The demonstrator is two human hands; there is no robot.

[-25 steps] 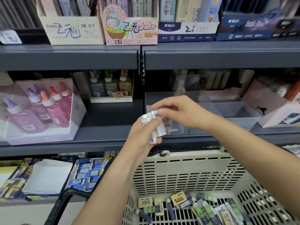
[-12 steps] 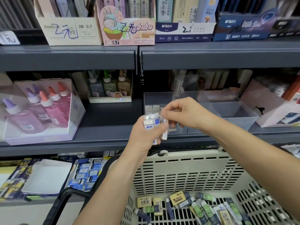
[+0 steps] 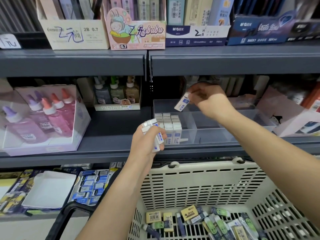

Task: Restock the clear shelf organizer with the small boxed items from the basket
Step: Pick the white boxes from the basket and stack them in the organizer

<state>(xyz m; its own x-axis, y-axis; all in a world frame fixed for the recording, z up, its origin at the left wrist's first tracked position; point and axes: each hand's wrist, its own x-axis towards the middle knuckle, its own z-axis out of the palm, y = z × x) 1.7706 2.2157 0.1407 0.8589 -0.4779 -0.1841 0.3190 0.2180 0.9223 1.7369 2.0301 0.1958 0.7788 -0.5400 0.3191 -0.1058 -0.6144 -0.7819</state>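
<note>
Mid frame, the right hand (image 3: 207, 98) pinched one box (image 3: 182, 103) over the clear bin (image 3: 225, 131). The left hand (image 3: 144, 145) held many boxes (image 3: 157, 135); some could slip.

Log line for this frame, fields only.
stage: placing | right hand: pinches one white box over clear organizer | left hand: grips spare boxes | basket: holds mixed small items

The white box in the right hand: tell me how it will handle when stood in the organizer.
Probably light: fingers of the right hand pinch the white box by one end alone. Likely stiff, since it hangs tilted without bending. Tall and narrow, it may tip unless stood against the upright rows in the clear organizer.
</note>
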